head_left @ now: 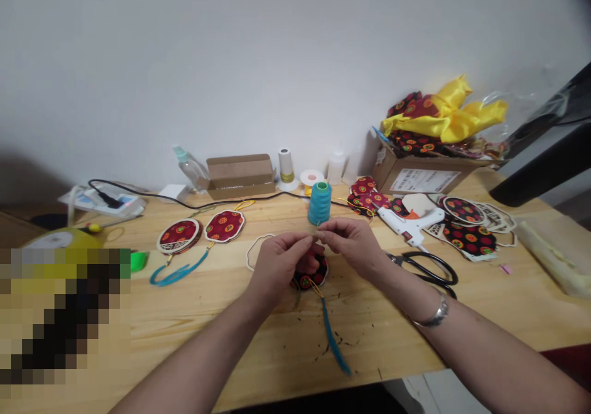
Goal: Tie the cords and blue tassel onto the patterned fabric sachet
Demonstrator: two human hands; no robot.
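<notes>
Near the middle of the table, my left hand (289, 255) and my right hand (348, 242) meet with fingertips pinched together. What they pinch is too small to make out. Beneath them lies a dark patterned fabric piece (318, 274), partly hidden by my left hand, with a yellow cord and a blue tassel (333, 340) trailing toward the table's front edge. A pale scalloped frame (252, 254) rests left of my left hand. Just behind my fingers stands a spool of blue thread (320, 203).
Two red tasselled ornaments (225, 226) lie at left. Black-handled scissors (429, 267) and a white glue gun (409, 224) are beside my right forearm. A cardboard box (415, 171) heaped with fabric stands at back right. A black cable (198, 206) crosses the table's back.
</notes>
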